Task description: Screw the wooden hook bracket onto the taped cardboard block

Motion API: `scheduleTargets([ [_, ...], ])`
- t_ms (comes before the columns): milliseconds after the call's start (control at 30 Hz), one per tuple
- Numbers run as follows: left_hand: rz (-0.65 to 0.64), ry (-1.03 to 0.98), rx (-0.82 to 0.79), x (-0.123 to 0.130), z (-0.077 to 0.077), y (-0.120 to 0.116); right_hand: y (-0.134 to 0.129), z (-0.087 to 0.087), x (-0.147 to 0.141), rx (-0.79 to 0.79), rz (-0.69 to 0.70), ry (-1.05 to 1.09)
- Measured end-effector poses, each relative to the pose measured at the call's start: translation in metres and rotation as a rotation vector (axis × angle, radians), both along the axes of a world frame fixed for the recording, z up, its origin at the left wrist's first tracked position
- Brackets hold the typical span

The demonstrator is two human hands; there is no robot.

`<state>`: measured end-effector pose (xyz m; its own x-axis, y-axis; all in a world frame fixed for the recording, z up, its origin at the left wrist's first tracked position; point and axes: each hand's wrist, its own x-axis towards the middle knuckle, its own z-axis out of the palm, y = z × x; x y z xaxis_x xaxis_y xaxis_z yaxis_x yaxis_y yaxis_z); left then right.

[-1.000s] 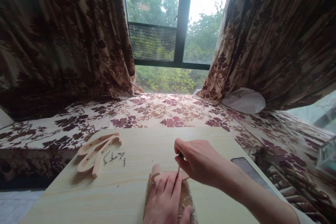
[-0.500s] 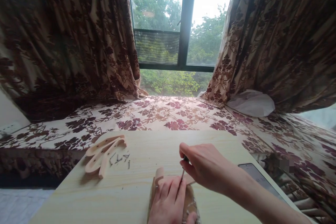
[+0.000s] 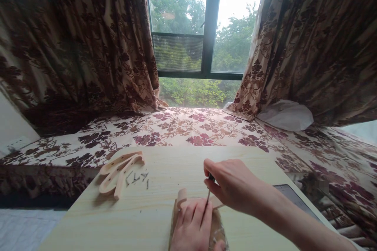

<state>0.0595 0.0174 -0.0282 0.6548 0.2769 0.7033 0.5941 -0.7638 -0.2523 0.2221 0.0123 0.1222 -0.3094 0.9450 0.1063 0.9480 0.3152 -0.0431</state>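
Note:
My right hand (image 3: pixel 226 178) is closed around the dark handle of a screwdriver (image 3: pixel 209 194). The thin shaft points down to the fingertips of my left hand (image 3: pixel 193 221). That hand presses a pale curved wooden hook (image 3: pixel 182 196) onto a brown block (image 3: pixel 218 225) with what looks like clear wrapping or tape at its edge. Its fingers cover most of the hook; the rolled end shows at the left and a sliver at the right. Where the screwdriver's tip meets the work is hidden behind the fingers.
On the left of the pale wooden table (image 3: pixel 118 223) lie more curved wooden hooks (image 3: pixel 118 180) with holes, beside several loose screws (image 3: pixel 135 178). A phone (image 3: pixel 296 200) rests by the right edge, partly behind my right forearm. Beyond is a flower-patterned window seat (image 3: pixel 194 125).
The whole view has shifted slightly, so everything sits a little further right. Both hands keep nearly the same pose, the screwdriver still upright between them.

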Motion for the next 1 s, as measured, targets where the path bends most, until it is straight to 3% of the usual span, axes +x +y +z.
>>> scheduleTargets([
  [300, 0.034, 0.073, -0.107, -0.005, -0.006, -0.003, -0.004, -0.001, -0.002, 0.001, -0.021, -0.014],
  [500, -0.006, -0.002, -0.049, 0.001, 0.001, -0.001, -0.002, 0.013, 0.004, -0.094, 0.069, 0.004],
  [800, -0.035, -0.017, -0.075, 0.0, 0.013, -0.006, -0.004, 0.009, 0.002, -0.049, 0.037, -0.016],
  [1000, 0.004, 0.028, -0.019, 0.004, 0.014, -0.009, 0.004, 0.017, -0.009, -0.031, 0.104, -0.127],
])
